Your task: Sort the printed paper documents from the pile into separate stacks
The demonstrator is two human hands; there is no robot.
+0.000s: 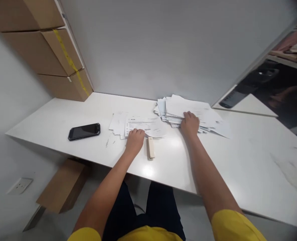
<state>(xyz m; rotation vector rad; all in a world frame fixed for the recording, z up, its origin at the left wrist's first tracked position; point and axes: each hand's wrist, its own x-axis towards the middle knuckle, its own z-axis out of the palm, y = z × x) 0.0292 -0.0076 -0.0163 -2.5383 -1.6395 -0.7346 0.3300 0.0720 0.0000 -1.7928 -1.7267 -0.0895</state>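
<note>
My left hand (135, 142) is at the near edge of a printed sheet (140, 124), its fingers curled over that edge. Under the sheet and to its left spread more white papers (118, 122). Just right of my left hand lies a cream stapler (150, 148), apart from the fingers. Against the wall sits a thick, uneven stack of papers (179, 107). My right hand (190, 124) is closed on the near edge of this stack; the fingers lie on top and the thumb is hard to see.
A black phone (84, 131) lies on the left of the white table (175, 167). Cardboard boxes (60, 57) are piled in the back left corner. Another cardboard box (61, 185) stands below the table. A mirror-like panel (261, 83) rises at the right.
</note>
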